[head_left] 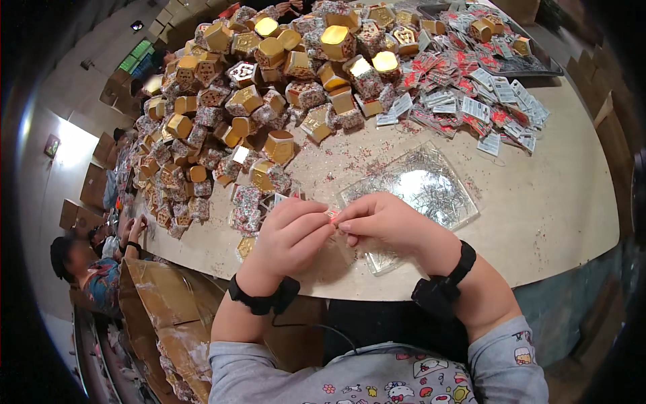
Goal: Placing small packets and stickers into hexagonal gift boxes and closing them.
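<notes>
Red and small, a tag-like piece [333,217] is being pinched by the left hand [296,232] and right hand [390,217], fingertips [345,226] together, beside a clear tray [456,180], its handling seemingly unfinished, while many loose tags [474,109] and gold ornaments [245,101] are lying heaped, finished ones being indistinguishable.

Printed tags [476,109] — lettering too small to read.

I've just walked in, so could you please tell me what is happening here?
A person's left hand and right hand hold a tiny reddish item together. Beneath the right hand lies a clear tray of thin silvery pieces. Beyond lies a heap of gold, speckled blocks, with a pile of tags to its right.
</notes>
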Demonstrator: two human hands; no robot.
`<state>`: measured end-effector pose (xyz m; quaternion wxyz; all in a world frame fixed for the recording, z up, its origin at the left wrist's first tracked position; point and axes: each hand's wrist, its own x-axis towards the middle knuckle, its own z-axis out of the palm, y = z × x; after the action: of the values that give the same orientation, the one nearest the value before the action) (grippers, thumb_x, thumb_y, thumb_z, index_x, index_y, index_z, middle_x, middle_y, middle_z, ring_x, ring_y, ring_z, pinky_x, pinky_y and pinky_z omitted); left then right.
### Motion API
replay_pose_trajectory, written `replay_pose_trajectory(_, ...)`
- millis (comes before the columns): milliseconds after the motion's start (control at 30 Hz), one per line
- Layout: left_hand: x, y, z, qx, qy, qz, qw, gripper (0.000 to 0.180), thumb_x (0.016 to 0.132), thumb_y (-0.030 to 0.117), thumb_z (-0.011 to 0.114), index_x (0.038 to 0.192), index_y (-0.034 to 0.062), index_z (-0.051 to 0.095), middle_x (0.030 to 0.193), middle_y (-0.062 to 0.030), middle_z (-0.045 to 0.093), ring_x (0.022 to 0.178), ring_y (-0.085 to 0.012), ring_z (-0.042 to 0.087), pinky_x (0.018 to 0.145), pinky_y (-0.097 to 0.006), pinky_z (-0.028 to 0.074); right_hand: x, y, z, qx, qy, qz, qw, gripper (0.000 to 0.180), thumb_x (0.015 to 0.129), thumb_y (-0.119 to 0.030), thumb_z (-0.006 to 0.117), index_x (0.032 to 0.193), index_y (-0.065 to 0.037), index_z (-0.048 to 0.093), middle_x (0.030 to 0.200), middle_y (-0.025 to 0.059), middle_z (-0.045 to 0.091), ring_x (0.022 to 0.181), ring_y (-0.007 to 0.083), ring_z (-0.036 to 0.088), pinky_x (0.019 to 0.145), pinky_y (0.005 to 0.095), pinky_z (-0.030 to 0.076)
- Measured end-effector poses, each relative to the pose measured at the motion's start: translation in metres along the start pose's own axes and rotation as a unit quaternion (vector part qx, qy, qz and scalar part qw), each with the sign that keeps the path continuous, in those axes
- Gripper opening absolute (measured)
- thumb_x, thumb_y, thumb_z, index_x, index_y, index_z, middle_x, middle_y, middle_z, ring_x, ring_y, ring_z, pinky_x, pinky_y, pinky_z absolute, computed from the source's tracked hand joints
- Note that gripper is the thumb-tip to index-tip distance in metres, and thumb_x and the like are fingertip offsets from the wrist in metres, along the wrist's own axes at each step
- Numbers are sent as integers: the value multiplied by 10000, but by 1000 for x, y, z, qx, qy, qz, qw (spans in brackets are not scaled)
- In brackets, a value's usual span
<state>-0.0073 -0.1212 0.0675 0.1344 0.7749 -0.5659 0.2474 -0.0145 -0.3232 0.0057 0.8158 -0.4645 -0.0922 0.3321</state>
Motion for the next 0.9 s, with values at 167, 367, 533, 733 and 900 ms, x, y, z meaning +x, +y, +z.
replay_pose_trajectory(167,3,1,-5,26,-30,59,997,165,696,78,649,854,33,639,910,-70,629,891,-244,621,698,-366,507,0,1,-2,20,9,41,999,191,856,-108,656,989,30,665,821,69,660,704,128,632,650,253,520)
replay_pose_trajectory(367,4,8,-14,97,-77,171,978,128,726,91,618,844,43,628,908,-52,612,890,-210,613,726,-335,510,2,4,-4,24,-22,75,997,163,835,-93,667,954,18,679,778,58,648,690,122,622,614,245,509)
replay_pose_trajectory(533,3,6,-9,19,-85,85,993,127,720,77,614,837,30,619,881,-67,611,849,-225,619,706,-352,510,0,0,-2,-97,-13,4,995,164,828,-89,660,948,19,691,781,60,657,685,102,602,627,242,493)
replay_pose_trajectory(733,-12,6,3,-80,-17,-113,990,193,659,26,668,836,54,596,839,-79,613,738,-268,598,634,-361,476,0,4,7,-210,27,-137,968,172,820,-85,658,961,4,700,802,63,673,696,108,609,658,250,493)
replay_pose_trajectory(900,-14,7,4,-74,2,-106,992,204,659,19,672,844,62,597,831,-77,612,715,-267,591,619,-361,468,3,11,8,-208,32,-164,964,172,826,-61,636,970,11,694,813,76,680,714,124,638,674,262,501)
